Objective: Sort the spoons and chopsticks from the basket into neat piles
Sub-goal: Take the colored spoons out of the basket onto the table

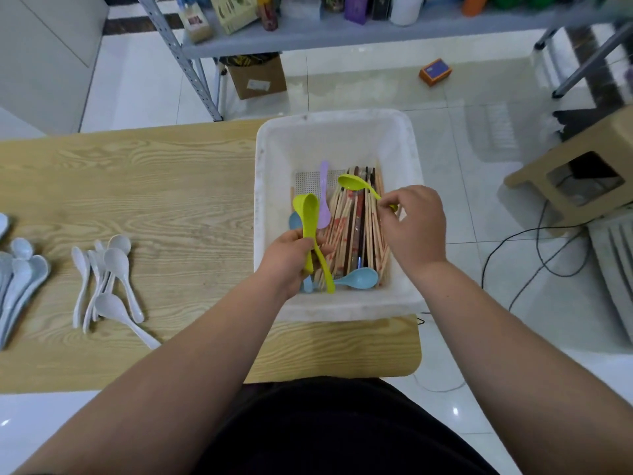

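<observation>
A white basket (337, 132) stands on the right end of the wooden table (137, 186). Inside lie many chopsticks (356, 228), a purple spoon (323, 200) and blue spoons (359, 278). My left hand (291, 258) grips yellow-green spoons (310, 221) by their handles over the basket's left side. My right hand (412, 224) pinches the handle of another yellow-green spoon (352, 183), its bowl raised above the chopsticks. On the table's left lie a pile of white spoons (109, 282) and a pile of pale blue spoons (19, 279).
Behind the table stands a metal shelf (342, 32) with boxes and bottles. A cardboard box (257, 77) and an orange box (435, 72) sit on the tiled floor. A cardboard stool (582, 159) and cables (534, 248) are at the right.
</observation>
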### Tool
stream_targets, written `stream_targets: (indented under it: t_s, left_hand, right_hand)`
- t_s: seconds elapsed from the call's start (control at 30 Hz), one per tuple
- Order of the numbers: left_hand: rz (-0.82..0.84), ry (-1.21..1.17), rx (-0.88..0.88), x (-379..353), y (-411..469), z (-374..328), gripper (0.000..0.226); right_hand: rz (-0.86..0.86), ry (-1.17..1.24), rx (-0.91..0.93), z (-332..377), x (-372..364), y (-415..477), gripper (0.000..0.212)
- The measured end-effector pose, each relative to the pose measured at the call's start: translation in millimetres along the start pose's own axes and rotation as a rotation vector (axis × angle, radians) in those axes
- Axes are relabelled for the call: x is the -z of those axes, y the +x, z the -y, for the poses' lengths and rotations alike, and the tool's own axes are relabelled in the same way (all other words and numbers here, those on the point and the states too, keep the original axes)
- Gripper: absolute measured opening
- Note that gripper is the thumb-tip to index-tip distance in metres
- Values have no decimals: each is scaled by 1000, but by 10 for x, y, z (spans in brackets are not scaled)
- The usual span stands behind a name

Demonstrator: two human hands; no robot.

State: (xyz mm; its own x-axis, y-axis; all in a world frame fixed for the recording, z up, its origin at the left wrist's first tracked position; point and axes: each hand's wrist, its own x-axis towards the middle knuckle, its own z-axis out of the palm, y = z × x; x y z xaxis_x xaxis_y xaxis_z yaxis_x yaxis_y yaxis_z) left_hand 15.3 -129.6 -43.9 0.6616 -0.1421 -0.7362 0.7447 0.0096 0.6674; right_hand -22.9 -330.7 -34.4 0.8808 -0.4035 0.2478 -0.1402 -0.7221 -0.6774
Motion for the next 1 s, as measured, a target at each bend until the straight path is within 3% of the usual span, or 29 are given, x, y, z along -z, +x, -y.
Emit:
stream_targets:
  t_s: [0.23, 0.3, 0.4, 0.47, 0.6, 0.9, 1.0]
  left_hand:
    - [52, -37, 18, -140, -87, 23, 15]
    - [65, -64, 17, -182, -95, 33, 13]
    - [75, -131, 6, -255, -110, 29, 7]
    - [85, -162, -9, -290, -115, 24, 8]
    - [89, -176, -56, -309, -157, 35, 9]
    - [90, -209, -87, -352, -229, 41, 11]
    - [55, -105, -164, -336, -240, 33, 15]
  right_hand:
    - [-106, 161, -2, 144, 158, -281, 18]
    - [-82, 351, -183, 204, 194, -311, 27]
    - [20, 759, -590, 275, 162, -409, 23]
    - [127, 823, -693, 226, 88, -503, 21]
    - [339, 908, -732, 214, 78, -636, 21]
    - [477, 747, -535, 189, 66, -766, 23]
    - [519, 718, -552, 191, 8, -779, 19]
